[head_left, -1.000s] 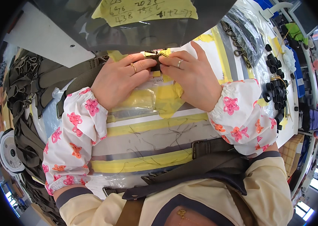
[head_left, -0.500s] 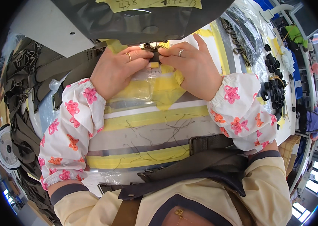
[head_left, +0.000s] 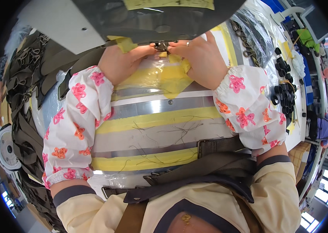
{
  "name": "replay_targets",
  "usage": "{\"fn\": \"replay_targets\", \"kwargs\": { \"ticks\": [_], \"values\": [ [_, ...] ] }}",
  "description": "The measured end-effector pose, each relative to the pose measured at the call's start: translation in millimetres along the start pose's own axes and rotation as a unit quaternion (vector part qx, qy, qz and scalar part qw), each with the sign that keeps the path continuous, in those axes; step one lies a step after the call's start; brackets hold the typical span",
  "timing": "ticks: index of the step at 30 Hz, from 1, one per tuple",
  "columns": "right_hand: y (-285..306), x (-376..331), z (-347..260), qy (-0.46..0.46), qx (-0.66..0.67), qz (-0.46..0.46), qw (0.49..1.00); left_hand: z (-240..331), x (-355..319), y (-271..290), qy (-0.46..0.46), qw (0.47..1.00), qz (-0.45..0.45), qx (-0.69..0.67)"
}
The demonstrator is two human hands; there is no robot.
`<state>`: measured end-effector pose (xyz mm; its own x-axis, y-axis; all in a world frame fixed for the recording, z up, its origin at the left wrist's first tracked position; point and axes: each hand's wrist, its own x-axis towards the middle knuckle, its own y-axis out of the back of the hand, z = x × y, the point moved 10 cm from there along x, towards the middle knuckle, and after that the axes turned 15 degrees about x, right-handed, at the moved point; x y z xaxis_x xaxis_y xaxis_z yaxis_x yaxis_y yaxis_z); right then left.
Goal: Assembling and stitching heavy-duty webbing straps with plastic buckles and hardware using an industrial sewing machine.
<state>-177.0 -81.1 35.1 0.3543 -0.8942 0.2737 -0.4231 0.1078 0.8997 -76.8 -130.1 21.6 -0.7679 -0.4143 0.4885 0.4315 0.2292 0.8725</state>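
My left hand [head_left: 122, 61] and my right hand [head_left: 205, 59] reach in under the dark head of a sewing machine [head_left: 148, 23]. Their fingertips come together from both sides at the metal presser foot [head_left: 161, 47]. The left fingers are drawn together and point right; the machine head covers part of them. My right fingers are bent and pinched close to the foot, one wearing a ring. Whatever they press there is small, dark and mostly hidden, so I cannot make it out. Yellow tape [head_left: 173, 79] and clear film cover the bed just below the hands.
Dark straps with metal buckles [head_left: 24, 89] are heaped at left, beside a white fan [head_left: 6, 147]. Metal hooks [head_left: 249, 48] and black rings [head_left: 284, 97] lie at right. Loose threads [head_left: 164, 132] litter the taped table. More dark straps [head_left: 206, 167] lie across my lap.
Both hands have moved slightly farther in under the machine head, and more of the fingers is now hidden. The dark piece seen between the fingertips before is mostly out of sight.
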Motion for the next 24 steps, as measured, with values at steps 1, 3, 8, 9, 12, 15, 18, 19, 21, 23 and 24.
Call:
{"fn": "replay_targets", "kwargs": {
  "ticks": [1, 3, 8, 9, 12, 15, 18, 19, 21, 23, 24],
  "values": [
    [-0.4, -1.2, 4.1, -0.006, 0.0, 0.004, 1.0, -2.0, 1.7, -4.9, 0.0, 1.0, -0.01, -0.002],
    [3.2, -3.0, 2.0, -0.002, 0.012, 0.021, 1.0, 0.8, -0.9, -0.8, 0.014, 0.999, -0.039, 0.003],
    [4.9, -6.6, 10.5, -0.007, 0.063, 0.037, 0.997, 11.1, -9.8, 51.6, -0.01, 0.997, -0.03, 0.072],
    [4.1, -7.3, 15.1, -0.016, 0.077, 0.037, 0.996, 1.4, -14.9, 74.3, 0.05, 0.998, 0.017, 0.036],
    [3.6, -3.3, 7.7, 0.003, 0.087, 0.053, 0.995, -25.6, -53.4, 106.2, 0.127, 0.985, -0.023, 0.112],
    [18.1, -10.7, -5.7, 0.058, 0.082, 0.096, 0.99, -41.5, -94.1, 116.5, 0.174, 0.972, -0.055, 0.15],
    [15.9, -7.7, -20.6, 0.126, 0.067, 0.073, 0.987, -57.8, -121.2, 115.1, 0.213, 0.955, -0.065, 0.195],
    [12.9, -10.4, -27.7, 0.16, 0.04, 0.043, 0.985, -58.5, -125.2, 111.7, 0.209, 0.951, -0.086, 0.211],
    [13.2, -13.8, -24.0, 0.167, 0.042, 0.033, 0.984, -56.5, -126.3, 113.2, 0.203, 0.945, -0.097, 0.237],
    [10.3, -13.9, -28.5, 0.171, 0.044, 0.023, 0.984, -50.6, -123.8, 122.0, 0.179, 0.947, -0.071, 0.257],
    [6.5, -11.3, -33.7, 0.167, 0.05, 0.002, 0.985, -44.3, -122.3, 130.1, 0.15, 0.949, -0.046, 0.275]
  ]
}}
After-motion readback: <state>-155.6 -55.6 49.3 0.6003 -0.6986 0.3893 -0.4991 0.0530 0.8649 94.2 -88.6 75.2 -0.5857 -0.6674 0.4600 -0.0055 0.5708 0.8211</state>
